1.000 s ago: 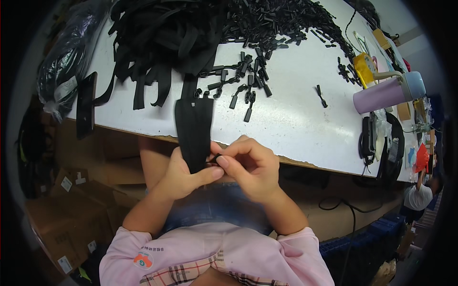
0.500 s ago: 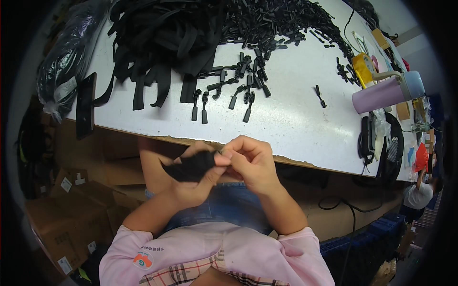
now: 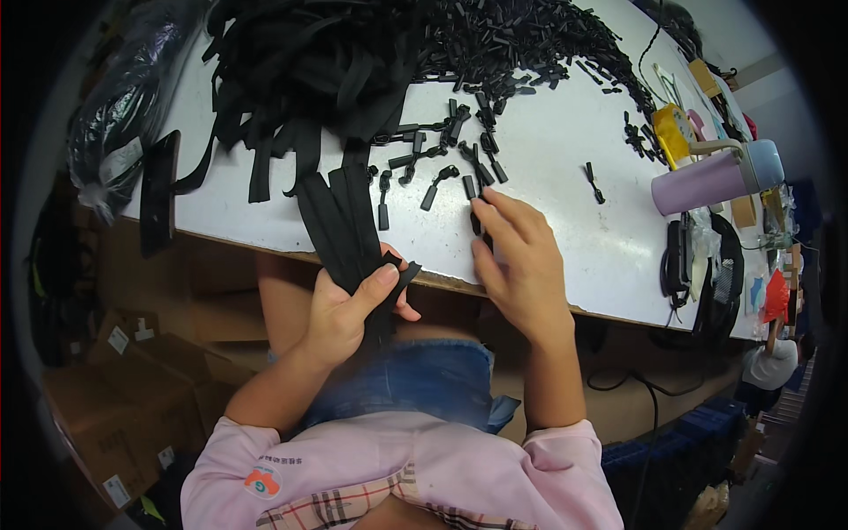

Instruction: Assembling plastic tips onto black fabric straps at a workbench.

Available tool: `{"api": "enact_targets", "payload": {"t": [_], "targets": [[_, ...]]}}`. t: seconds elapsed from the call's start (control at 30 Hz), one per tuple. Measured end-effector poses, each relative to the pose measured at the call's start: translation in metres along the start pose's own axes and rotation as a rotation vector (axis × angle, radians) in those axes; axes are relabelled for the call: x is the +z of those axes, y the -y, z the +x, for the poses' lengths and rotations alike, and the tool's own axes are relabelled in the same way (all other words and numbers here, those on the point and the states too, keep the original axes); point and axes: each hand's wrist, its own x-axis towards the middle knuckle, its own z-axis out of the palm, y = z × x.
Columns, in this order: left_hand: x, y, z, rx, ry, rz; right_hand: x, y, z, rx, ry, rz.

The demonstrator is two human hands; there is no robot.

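My left hand (image 3: pixel 349 309) is closed around black zipper tape (image 3: pixel 340 221) at the table's front edge. The tape's cut end sticks out past the thumb, and its far part lies on the table toward the heap. My right hand (image 3: pixel 526 261) reaches over the tabletop, thumb and fingers apart. Its fingertips are at a black zipper slider (image 3: pixel 476 221) with a long pull, which they partly cover. More loose sliders lie just beyond, among them one slider (image 3: pixel 438 187) left of that hand and another slider (image 3: pixel 384 201) near the tape.
A tangled heap of black zipper tapes (image 3: pixel 309 79) covers the back left of the white table (image 3: pixel 565 238). Behind lies a big pile of sliders (image 3: pixel 521 35). A dark flat slab (image 3: pixel 160 194) overhangs the left edge. At the right stands a purple bottle (image 3: pixel 698 183); cardboard boxes (image 3: pixel 132 397) are below left.
My right hand has left the left hand and moved forward and right to the sliders. The tape in my left hand, bunched up before, now stretches out over the table edge.
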Motion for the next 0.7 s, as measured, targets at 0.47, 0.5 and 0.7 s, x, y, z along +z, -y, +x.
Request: {"api": "enact_targets", "payload": {"t": [0.47,0.5,0.7], "targets": [[0.009,-0.005,-0.003,-0.084,-0.023,0.147,-0.018,-0.002,-0.011,0.083,-0.023,-0.287],[0.010,-0.004,-0.003,-0.085,-0.019,0.148,-0.017,-0.001,-0.009,0.117,-0.002,-0.359],[0.012,0.002,-0.001,0.009,-0.040,0.276,0.002,0.004,0.007,0.313,-0.101,-0.009]]}}
